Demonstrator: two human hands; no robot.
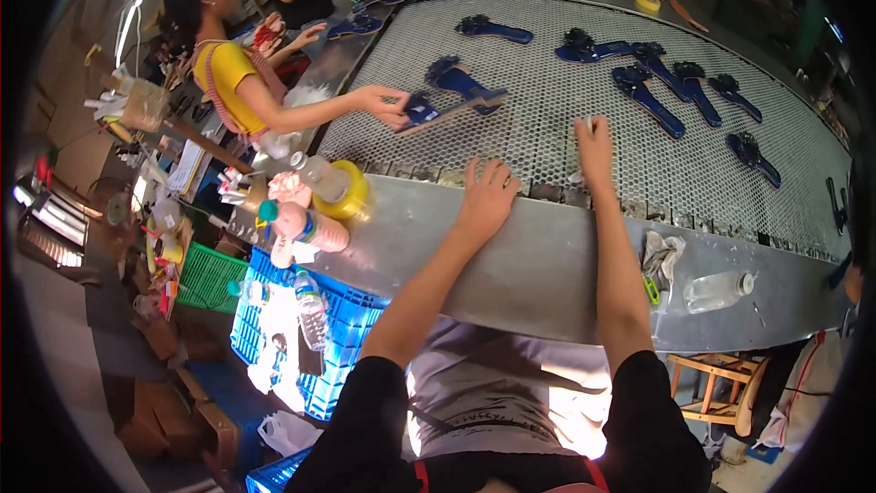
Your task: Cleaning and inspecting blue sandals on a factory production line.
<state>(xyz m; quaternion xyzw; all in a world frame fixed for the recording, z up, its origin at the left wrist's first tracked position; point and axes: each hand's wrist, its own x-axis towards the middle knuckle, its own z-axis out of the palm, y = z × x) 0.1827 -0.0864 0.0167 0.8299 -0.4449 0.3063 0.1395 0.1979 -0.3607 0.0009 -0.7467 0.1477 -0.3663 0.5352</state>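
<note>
My left hand (488, 198) rests on the near edge of the mesh conveyor belt (538, 110), fingers spread and nothing in them. Out over the belt, my right hand (595, 153) is closed, with a small pale thing at its fingertips that is too small to name. Beyond it, several dark blue slide sandals with ruffled flowers lie on the mesh, one sandal (649, 100) closest to my right hand. At the left a co-worker's hand (383, 105) holds a blue sandal (429, 112) above another sandal (461, 79) on the belt.
On the metal ledge at left stand a clear bottle (319, 175), a yellow tape roll (351, 192) and a green-capped bottle (306, 225). A rag (661, 256), a green cutter (651, 289) and a lying bottle (716, 292) are at right. Blue crates (351, 347) stand lower left.
</note>
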